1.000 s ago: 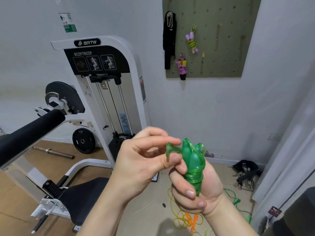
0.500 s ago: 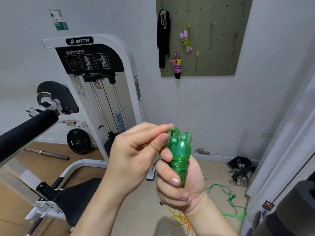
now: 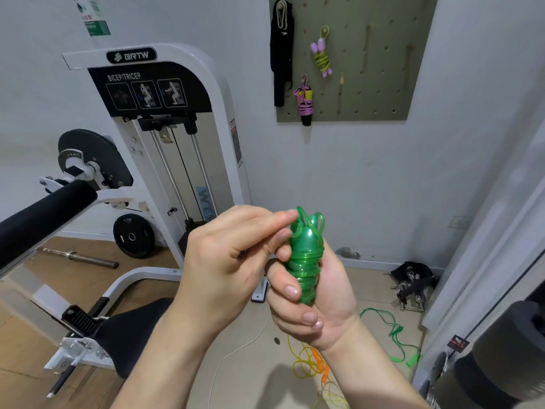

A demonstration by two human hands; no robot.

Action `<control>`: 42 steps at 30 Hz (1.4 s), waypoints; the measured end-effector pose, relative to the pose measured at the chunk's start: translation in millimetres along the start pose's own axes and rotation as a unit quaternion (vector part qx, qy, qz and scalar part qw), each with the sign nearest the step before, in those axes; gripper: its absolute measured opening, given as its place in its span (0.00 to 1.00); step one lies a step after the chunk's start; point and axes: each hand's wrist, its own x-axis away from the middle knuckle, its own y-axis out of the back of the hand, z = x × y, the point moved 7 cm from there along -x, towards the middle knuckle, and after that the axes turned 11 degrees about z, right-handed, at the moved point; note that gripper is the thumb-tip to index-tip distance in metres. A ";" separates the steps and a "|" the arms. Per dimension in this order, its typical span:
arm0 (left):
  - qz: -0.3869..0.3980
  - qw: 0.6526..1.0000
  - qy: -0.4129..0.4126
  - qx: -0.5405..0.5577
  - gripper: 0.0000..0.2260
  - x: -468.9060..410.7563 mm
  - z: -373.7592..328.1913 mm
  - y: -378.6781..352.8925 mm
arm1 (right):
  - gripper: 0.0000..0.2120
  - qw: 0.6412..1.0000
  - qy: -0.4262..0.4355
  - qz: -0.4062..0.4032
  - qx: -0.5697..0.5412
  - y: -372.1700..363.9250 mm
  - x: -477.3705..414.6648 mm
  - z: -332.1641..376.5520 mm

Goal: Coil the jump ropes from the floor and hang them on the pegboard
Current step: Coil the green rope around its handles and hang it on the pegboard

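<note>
Grip: the right hand (image 3: 312, 293) is curled round a translucent green plastic jump rope (image 3: 306, 261), wound tight about its own handles into an upright bundle, with the fingers wrapped over the lower turns. The left hand (image 3: 224, 261) pinches the small cord loop (image 3: 317, 222) at the bundle's top between thumb and forefinger. Step in hand, as I read it: forming the hanging loop. To do it well, clamp the right hand firmly on the turns so the springy cord cannot unwind. Draw the loop out only far enough to take a peg, because pulling further would slacken the wraps. The bundle sits between both hands, touching each. The olive-green pegboard (image 3: 383, 69) is well apart, up on the wall beyond. It carries a lime rope with lilac handles (image 3: 321, 59) and a pink rope with black handle (image 3: 305, 104), with a bare wooden peg (image 3: 342, 79) between and to their right. On the floor (image 3: 241, 335) below the hands lie a loose green rope (image 3: 395, 335) and a yellow rope with orange handles (image 3: 309, 361), neither coiled.
</note>
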 end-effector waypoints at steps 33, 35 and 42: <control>-0.126 0.947 0.252 0.151 0.11 29.9 48.6 -19.2 | 0.16 0.567 0.036 -0.284 0.773 1.9 23.2 61.0; -0.161 0.966 0.197 0.038 0.09 27.7 37.6 -12.7 | 0.15 0.519 0.044 -0.289 0.803 -1.6 22.4 59.7; -0.199 0.945 0.257 0.010 0.03 26.3 32.7 -7.9 | 0.15 0.385 0.072 -0.320 0.863 -15.3 21.4 53.1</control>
